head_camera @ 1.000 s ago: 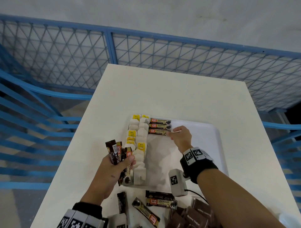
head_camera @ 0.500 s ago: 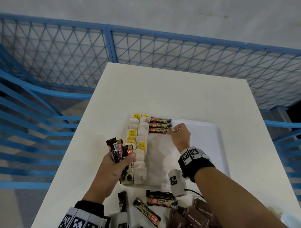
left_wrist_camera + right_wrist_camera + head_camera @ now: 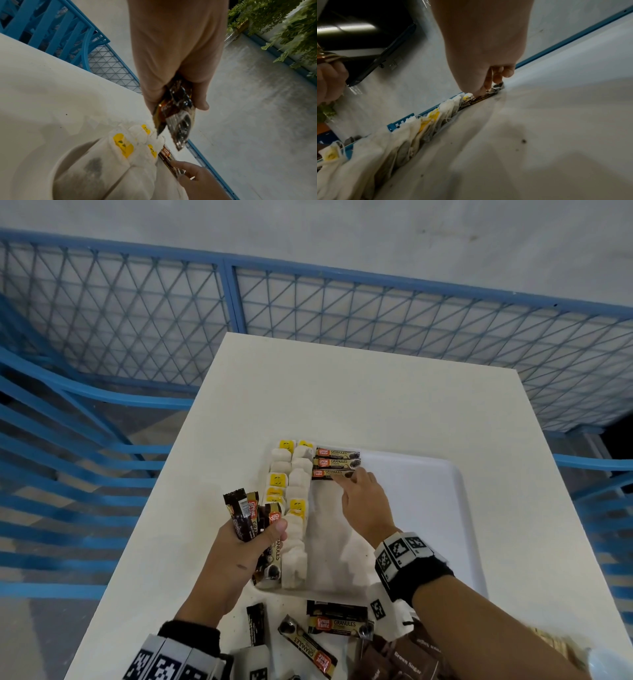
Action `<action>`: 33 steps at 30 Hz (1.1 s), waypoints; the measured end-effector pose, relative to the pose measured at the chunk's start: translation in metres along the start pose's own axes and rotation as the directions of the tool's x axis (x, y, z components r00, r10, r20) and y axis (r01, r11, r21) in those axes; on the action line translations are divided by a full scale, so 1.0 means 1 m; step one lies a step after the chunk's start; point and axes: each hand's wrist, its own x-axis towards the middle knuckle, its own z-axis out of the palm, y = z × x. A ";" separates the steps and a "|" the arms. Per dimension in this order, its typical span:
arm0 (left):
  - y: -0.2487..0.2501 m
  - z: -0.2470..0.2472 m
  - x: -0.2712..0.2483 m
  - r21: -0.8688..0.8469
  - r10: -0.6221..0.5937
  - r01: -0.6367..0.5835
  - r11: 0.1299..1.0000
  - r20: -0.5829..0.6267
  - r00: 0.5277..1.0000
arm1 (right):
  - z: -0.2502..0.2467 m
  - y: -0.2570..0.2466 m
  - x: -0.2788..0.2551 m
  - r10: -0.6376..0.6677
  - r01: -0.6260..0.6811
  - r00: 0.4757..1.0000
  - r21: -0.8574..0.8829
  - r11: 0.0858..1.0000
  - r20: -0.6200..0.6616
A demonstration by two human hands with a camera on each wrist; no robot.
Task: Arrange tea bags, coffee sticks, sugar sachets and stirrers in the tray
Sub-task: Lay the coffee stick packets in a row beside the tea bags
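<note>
A white tray (image 3: 428, 508) lies on the table. Two columns of tea bags (image 3: 296, 484) fill its left side. Three coffee sticks (image 3: 337, 454) lie side by side at the far end beside them. My right hand (image 3: 349, 477) pinches the nearest coffee stick (image 3: 323, 473) with thumb and fingertips; the right wrist view shows the right hand (image 3: 486, 89) down on that coffee stick (image 3: 476, 101). My left hand (image 3: 260, 532) grips a bundle of coffee sticks (image 3: 245, 511) at the tray's left edge; the bundle (image 3: 178, 121) pokes out below its fingers.
Loose coffee sticks (image 3: 337, 623) lie on the table (image 3: 342, 392) in front of the tray. Brown sugar sachets (image 3: 404, 655) are piled under my right forearm, and wooden stirrers (image 3: 548, 642) lie at the lower right. A blue mesh fence (image 3: 226, 296) surrounds the table.
My right hand has slid a little to the left along the third coffee stick in the tray. The left hand keeps its bundle in the same place.
</note>
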 end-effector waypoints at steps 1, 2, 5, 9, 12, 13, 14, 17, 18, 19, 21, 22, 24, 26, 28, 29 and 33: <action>0.000 0.000 0.000 -0.002 -0.002 0.002 1.000 0.000 1.000 | -0.001 -0.001 0.000 0.005 -0.005 1.000 0.003 1.000 0.001; 0.001 0.000 0.000 -0.008 -0.004 0.004 1.000 0.003 1.000 | -0.002 -0.002 0.001 0.008 -0.008 1.000 0.013 1.000 -0.002; 0.004 0.001 -0.001 -0.015 0.005 -0.005 1.000 0.018 1.000 | -0.010 -0.011 0.000 0.036 -0.038 0.999 0.073 0.997 0.027; 0.006 0.004 -0.003 -0.041 0.007 -0.006 0.999 0.012 1.000 | -0.033 -0.038 -0.011 0.083 -0.104 0.994 0.318 0.942 0.077; 0.009 0.007 -0.005 -0.106 0.004 -0.002 0.994 0.023 1.000 | -0.059 -0.065 -0.031 0.040 -0.174 0.972 0.598 0.782 0.230; 0.011 0.008 -0.006 -0.122 0.010 -0.007 0.993 0.027 1.000 | -0.068 -0.073 -0.039 0.011 -0.222 0.955 0.686 0.693 0.297; 0.012 0.008 -0.007 -0.134 0.017 -0.013 0.991 0.032 0.999 | -0.075 -0.080 -0.046 -0.019 -0.273 0.934 0.746 0.607 0.357; 0.016 0.010 -0.010 -0.182 0.024 -0.019 0.983 0.022 0.999 | -0.080 -0.089 -0.064 -0.086 -0.358 0.884 0.784 0.506 0.459; 0.017 0.011 -0.010 -0.195 0.020 -0.017 0.981 0.012 1.000 | -0.078 -0.090 -0.068 -0.090 -0.363 0.878 0.778 0.513 0.470; 0.017 0.012 -0.011 -0.201 0.020 -0.017 0.979 0.009 1.000 | -0.077 -0.090 -0.070 -0.085 -0.366 0.877 0.774 0.517 0.472; 0.017 0.013 -0.012 -0.197 0.024 -0.022 0.980 0.007 1.000 | -0.076 -0.089 -0.073 -0.064 -0.386 0.877 0.776 0.499 0.477; 0.017 0.013 -0.013 -0.191 0.030 -0.028 0.981 0.005 1.000 | -0.077 -0.088 -0.074 -0.050 -0.410 0.873 0.787 0.461 0.485; 0.018 0.011 -0.015 -0.175 0.049 -0.048 0.983 0.004 0.999 | -0.083 -0.085 -0.075 -0.027 -0.479 0.858 0.817 0.321 0.513; 0.018 0.008 -0.017 -0.150 0.061 -0.062 0.987 -0.012 0.998 | -0.090 -0.082 -0.077 0.012 -0.500 0.860 0.840 0.210 0.509; 0.018 0.007 -0.019 -0.127 0.071 -0.071 0.989 -0.002 0.997 | -0.094 -0.078 -0.077 0.084 -0.476 0.879 0.859 0.188 0.469; 0.018 0.009 -0.021 -0.112 0.078 -0.077 0.991 0.010 0.997 | -0.094 -0.077 -0.078 0.118 -0.463 0.886 0.865 0.191 0.448; 0.013 0.017 -0.026 -0.072 0.092 -0.090 0.993 0.022 0.995 | -0.093 -0.077 -0.080 0.156 -0.447 0.893 0.876 0.182 0.423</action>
